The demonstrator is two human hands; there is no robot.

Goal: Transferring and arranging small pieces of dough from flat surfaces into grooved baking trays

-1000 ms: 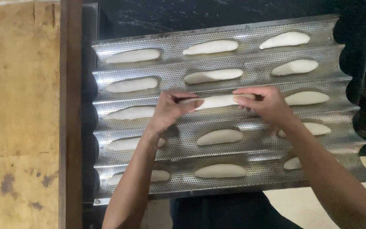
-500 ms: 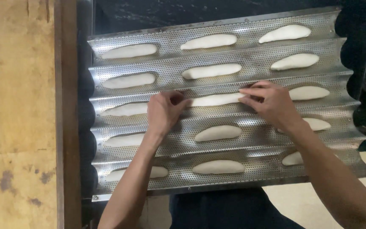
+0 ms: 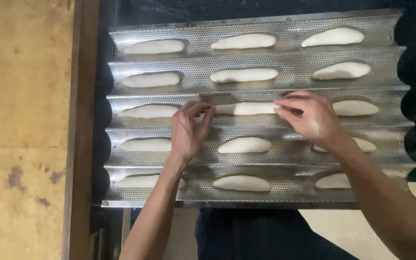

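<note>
Tray fully loaded; I'm at the middle piece of the third channel.

Left hand (image 3: 188, 129) and right hand (image 3: 311, 118), fingers loosely open, bracket the dough piece (image 3: 245, 109) between fingertips, grasping nothing. All five channels of the perforated tray (image 3: 290, 53) hold three pieces; apparently only adjusting remains.

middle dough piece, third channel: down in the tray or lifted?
Down in the tray. The dough piece lies flat along its channel of the perforated tray, with the left hand and right hand at its two ends.
</note>
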